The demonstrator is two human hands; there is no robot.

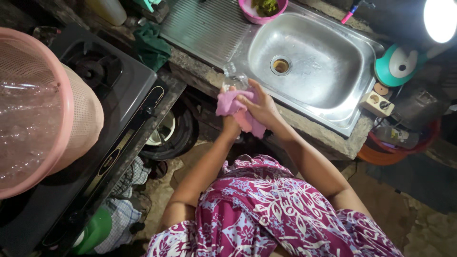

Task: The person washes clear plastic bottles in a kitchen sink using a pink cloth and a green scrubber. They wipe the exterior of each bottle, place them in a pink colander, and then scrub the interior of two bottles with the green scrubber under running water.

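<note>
One clear drinking glass (234, 76), one pink cloth (236, 112): your right hand (259, 107) curled, pressing cloth; left hand (231, 124) beneath, grip hidden.

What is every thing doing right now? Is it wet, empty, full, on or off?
Pink cloth: bunched, gripped by both hands.
Glass: clear, held with the cloth.
Sink: empty, wet.
Pink bowl: holds something green.
Lamp: on.
Stove: no flame visible.
</note>
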